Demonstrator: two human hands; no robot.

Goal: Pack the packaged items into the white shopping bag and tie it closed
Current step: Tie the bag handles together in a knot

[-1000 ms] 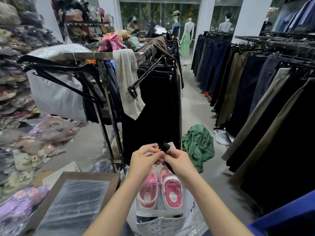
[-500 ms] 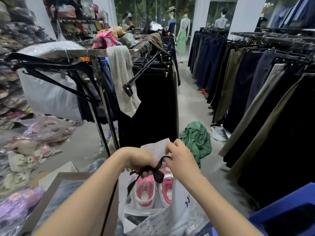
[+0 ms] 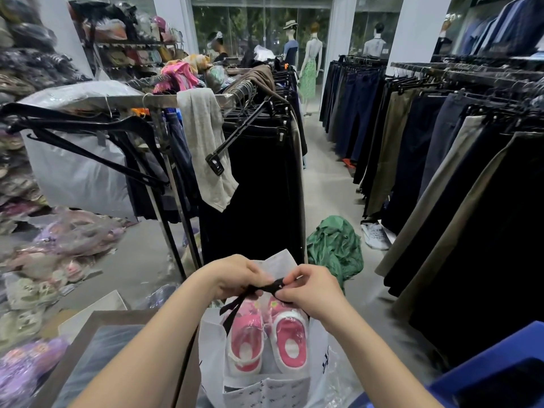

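Note:
The white shopping bag (image 3: 212, 357) stands open at the bottom centre. Inside it lies a clear packet with a pair of pink and white shoes (image 3: 266, 340). The bag's black ribbon handles (image 3: 265, 288) are drawn together above the shoes. My left hand (image 3: 235, 276) pinches the ribbon on the left side, and my right hand (image 3: 309, 290) pinches it on the right. One loose ribbon end hangs down over the left shoe. A white paper flap (image 3: 278, 262) of the bag rises behind my hands.
A brown-framed board (image 3: 97, 346) lies at the lower left. A rack of dark trousers (image 3: 259, 184) stands straight ahead, with more racks (image 3: 459, 160) along the right. A green cloth (image 3: 335, 248) lies on the aisle floor. Packaged shoes (image 3: 61, 240) are heaped at the left. A blue bin (image 3: 494, 375) sits at the lower right.
My hands dropped from chest height to the bag's mouth, and the bunched ribbon has been pulled out into a strand between them. The camera tilted slightly.

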